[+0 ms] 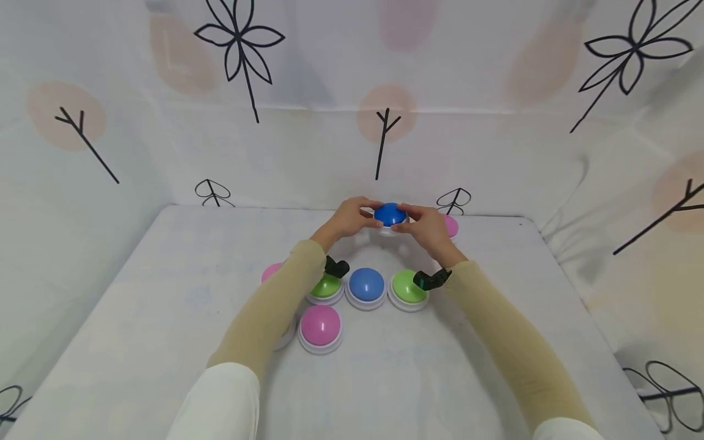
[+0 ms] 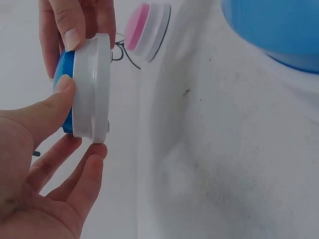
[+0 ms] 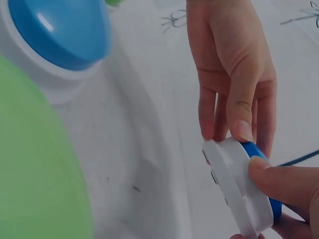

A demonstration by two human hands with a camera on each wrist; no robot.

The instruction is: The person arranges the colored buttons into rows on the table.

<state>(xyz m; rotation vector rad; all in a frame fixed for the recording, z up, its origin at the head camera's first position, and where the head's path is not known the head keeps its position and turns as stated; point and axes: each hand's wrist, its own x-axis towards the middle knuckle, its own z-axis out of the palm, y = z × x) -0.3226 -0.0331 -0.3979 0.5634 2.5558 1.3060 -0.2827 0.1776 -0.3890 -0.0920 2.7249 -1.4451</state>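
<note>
Over the far edge of the table, both hands hold a blue push button (image 1: 390, 214) with a white round base. My left hand (image 1: 352, 219) grips its left side, thumb in front and fingers behind. From the right side my right hand (image 1: 429, 229) grips it the same way. The left wrist view shows the white base (image 2: 92, 89) turned on its side between the two hands, raised off the table. In the right wrist view, the button's base (image 3: 241, 189) is tilted, and the fingers partly cover its blue dome.
Behind the right hand stands a pink button (image 1: 451, 227). Nearer, a row holds a green button (image 1: 326, 286), a blue button (image 1: 366, 285) and another green button (image 1: 409, 286). A pink button (image 1: 321, 326) sits in front; the left sleeve partly hides others. Patterned cloth (image 1: 308, 153) hangs behind.
</note>
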